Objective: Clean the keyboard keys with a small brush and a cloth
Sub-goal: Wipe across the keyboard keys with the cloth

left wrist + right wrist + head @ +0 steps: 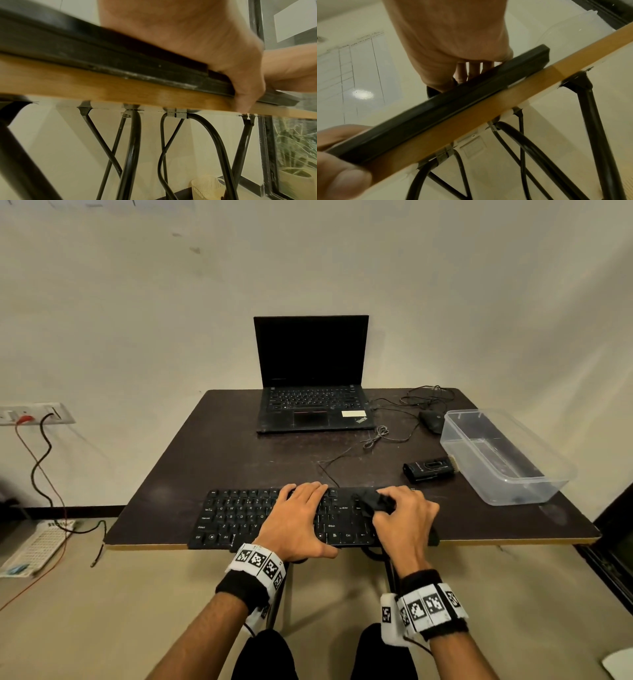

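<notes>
A black keyboard [236,515] lies along the front edge of the dark table [212,460]. My left hand [301,515] lies flat on its middle keys with straight fingers, and the thumb runs along the front edge. The left wrist view shows that thumb [243,94] draped over the keyboard's front rim [102,54]. My right hand [390,508] grips a bunched dark cloth [371,499] pressed on the keys at the right end. From the right wrist view, the curled fingers [471,70] show above the keyboard edge [453,102]. A small black brush [430,470] lies on the table behind the keyboard, untouched.
An open laptop [311,392] stands at the back of the table. To the right are a black mouse [432,421], loose cables [376,436] and a clear plastic tub [503,453]. The keyboard sits flush with the table's wooden front edge [85,86].
</notes>
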{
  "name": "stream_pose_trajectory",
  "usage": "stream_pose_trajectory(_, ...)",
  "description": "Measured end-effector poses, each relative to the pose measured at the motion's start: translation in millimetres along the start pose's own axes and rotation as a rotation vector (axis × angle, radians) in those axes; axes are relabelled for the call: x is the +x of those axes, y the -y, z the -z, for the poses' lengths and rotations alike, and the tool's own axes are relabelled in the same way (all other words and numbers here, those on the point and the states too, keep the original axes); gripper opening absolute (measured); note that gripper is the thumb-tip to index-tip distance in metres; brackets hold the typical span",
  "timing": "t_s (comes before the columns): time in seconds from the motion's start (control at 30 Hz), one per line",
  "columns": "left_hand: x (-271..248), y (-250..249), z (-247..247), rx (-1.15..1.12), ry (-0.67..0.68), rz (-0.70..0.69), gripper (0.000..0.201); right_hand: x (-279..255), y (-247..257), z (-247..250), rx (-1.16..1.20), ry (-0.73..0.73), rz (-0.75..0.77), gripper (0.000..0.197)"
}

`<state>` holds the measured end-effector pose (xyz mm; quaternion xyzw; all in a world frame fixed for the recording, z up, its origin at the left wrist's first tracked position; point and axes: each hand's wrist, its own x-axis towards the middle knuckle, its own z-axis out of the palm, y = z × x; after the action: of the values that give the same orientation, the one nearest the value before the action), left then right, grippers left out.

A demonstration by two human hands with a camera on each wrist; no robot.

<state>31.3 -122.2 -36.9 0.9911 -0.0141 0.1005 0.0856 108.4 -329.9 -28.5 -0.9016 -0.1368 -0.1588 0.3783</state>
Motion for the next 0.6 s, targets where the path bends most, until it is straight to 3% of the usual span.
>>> stream_pose_trajectory(0.13, 0, -1, -1, 0.005, 0.009, 0.006, 0.128, -6, 8, -4, 0.040, 0.170, 0.100, 0.042)
stream_pose_trajectory(0.3, 0, 0, -1, -0.006, 0.009, 0.008, 0.128, 8, -6, 6, -0.012, 0.004, -0.013, 0.036)
stream_pose_trajectory(0.47, 0, -1, -2, -0.014, 0.002, 0.004, 0.127, 11, 6, -3, -0.021, 0.174, 0.077, 0.036)
stream_pose_trajectory(0.6, 0, -1, -1, -0.012, 0.005, 0.003, 0.128, 23, -5, 3, -0.065, 0.044, -0.027, 0.031)
